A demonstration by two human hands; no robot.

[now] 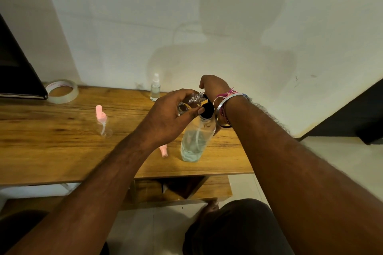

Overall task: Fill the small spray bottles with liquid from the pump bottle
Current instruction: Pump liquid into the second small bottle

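- A roll of clear tape (62,91) lies at the table's (51,151) far left, beside a dark panel (18,72).
- A small bottle with a pink sprayer (103,121) stands left of centre, apparently empty.
- A white-capped spray bottle (155,88) stands by the wall, holding clear liquid.
- A loose pink sprayer top (163,150) lies near the table's front edge, partly hidden by the left forearm.
- The left hand (172,114) curls its fingers round a small clear bottle (193,98), held at the pump's black head.
- The pump bottle (195,141) stands at table centre, bluish liquid low inside.
- The right hand (213,87) sits over the pump head; I cannot tell its finger state.
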